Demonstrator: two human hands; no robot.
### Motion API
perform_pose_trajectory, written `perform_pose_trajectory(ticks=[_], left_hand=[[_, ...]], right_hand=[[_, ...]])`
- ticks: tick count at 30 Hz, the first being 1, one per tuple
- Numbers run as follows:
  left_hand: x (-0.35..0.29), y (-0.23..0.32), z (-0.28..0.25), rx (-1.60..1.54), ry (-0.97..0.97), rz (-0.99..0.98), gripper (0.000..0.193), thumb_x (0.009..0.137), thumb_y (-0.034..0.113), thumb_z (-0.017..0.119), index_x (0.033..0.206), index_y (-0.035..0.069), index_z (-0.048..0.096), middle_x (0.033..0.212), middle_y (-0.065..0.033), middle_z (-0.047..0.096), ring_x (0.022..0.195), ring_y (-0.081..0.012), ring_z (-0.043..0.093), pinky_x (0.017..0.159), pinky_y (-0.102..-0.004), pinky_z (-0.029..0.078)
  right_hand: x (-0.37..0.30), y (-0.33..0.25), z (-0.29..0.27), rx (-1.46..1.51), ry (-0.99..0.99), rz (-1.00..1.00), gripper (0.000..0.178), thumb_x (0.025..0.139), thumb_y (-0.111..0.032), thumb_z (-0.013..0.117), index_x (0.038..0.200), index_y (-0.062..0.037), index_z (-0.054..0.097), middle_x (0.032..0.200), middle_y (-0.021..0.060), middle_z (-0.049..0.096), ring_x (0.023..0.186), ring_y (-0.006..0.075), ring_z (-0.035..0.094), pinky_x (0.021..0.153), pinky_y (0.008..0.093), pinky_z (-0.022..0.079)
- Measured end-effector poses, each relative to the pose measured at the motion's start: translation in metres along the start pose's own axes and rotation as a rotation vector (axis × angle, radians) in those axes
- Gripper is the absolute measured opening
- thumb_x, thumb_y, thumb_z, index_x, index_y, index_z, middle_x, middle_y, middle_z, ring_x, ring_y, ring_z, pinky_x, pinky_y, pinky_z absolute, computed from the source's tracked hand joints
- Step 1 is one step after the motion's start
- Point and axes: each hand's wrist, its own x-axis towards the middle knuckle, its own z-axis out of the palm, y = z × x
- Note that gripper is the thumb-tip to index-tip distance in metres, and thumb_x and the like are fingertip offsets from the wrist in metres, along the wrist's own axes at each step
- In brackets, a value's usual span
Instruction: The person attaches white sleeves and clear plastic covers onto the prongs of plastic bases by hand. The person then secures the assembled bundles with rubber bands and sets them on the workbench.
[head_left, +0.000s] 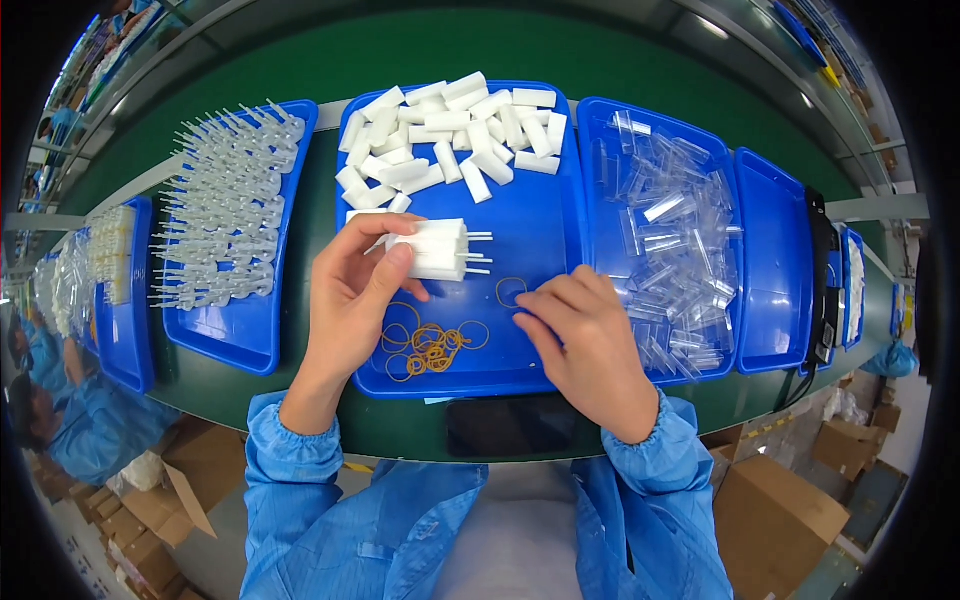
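Observation:
My left hand [348, 275] is closed around a bundle of white foam blocks [430, 250], held above the middle blue tray [545, 225]. Several thin white rods stick out of the bundle's right end. To the right of it, my right hand [592, 330] pinches a thin tan rubber band [499, 293] between thumb and fingers; the band hangs as a loose loop, apart from the bundle. A tangle of rubber bands [432, 350] lies in the near part of the tray. Loose white foam blocks [450, 122] are heaped along its far side.
Left stands a blue tray of translucent parts with thin tips [225, 215]. A tray of clear plastic pieces [680, 240] stands right, with another blue tray [775, 265] beyond. A dark flat phone-like object [510, 428] lies at the near edge. Another person's blue sleeve [115, 410] shows far left.

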Motion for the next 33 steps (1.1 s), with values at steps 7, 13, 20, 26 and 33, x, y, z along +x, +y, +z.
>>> perform_pose_trajectory(ticks=[7, 13, 20, 26, 33], left_hand=[[-0.002, 0.001, -0.003, 0.044, 0.070, -0.013, 0.022, 0.100, 0.018, 0.062, 0.115, 0.002, 0.063, 0.119, -0.0132, 0.064, 0.095, -0.0162, 0.064, 0.067, -0.0283, 0.056], [-0.001, 0.003, 0.001, 0.034, 0.049, -0.044, 0.024, 0.100, 0.016, 0.062, 0.118, 0.001, 0.064, 0.117, -0.0109, 0.064, 0.090, -0.0138, 0.063, 0.065, -0.0276, 0.055], [-0.002, 0.005, 0.004, 0.025, 0.013, -0.040, 0.024, 0.097, 0.011, 0.065, 0.119, 0.000, 0.063, 0.117, -0.0100, 0.064, 0.090, -0.0130, 0.063, 0.065, -0.0272, 0.053], [-0.005, 0.003, 0.006, 0.041, -0.026, -0.038, 0.024, 0.098, 0.012, 0.065, 0.118, 0.000, 0.063, 0.117, -0.0090, 0.063, 0.092, -0.0135, 0.063, 0.066, -0.0267, 0.052], [-0.006, 0.001, 0.007, 0.054, -0.108, -0.006, 0.024, 0.097, 0.010, 0.065, 0.119, 0.000, 0.063, 0.118, -0.0086, 0.058, 0.099, -0.0151, 0.064, 0.067, -0.0256, 0.054]], right_hand=[[0.020, 0.023, -0.026, -0.492, 0.174, 0.074, 0.009, 0.082, -0.008, 0.073, 0.087, -0.0014, 0.070, 0.086, 0.0107, 0.058, 0.085, 0.0297, 0.052, 0.078, 0.0428, 0.040], [0.026, 0.060, -0.025, -0.776, 0.140, 0.174, 0.009, 0.079, -0.007, 0.076, 0.081, 0.0006, 0.072, 0.089, 0.0126, 0.057, 0.092, 0.0294, 0.052, 0.082, 0.0423, 0.040], [0.020, 0.045, -0.038, -0.485, 0.180, 0.093, 0.017, 0.077, -0.002, 0.077, 0.092, 0.0017, 0.070, 0.090, 0.0104, 0.064, 0.088, 0.0277, 0.055, 0.080, 0.0419, 0.041], [0.019, 0.008, -0.036, 0.173, 0.226, 0.176, 0.032, 0.079, 0.004, 0.075, 0.109, -0.0046, 0.070, 0.086, 0.0090, 0.065, 0.069, 0.0209, 0.061, 0.062, 0.0325, 0.050], [0.016, -0.003, -0.025, 0.395, 0.139, 0.013, 0.027, 0.079, 0.001, 0.079, 0.105, -0.0030, 0.070, 0.075, 0.0066, 0.060, 0.061, 0.0134, 0.059, 0.056, 0.0267, 0.047]])
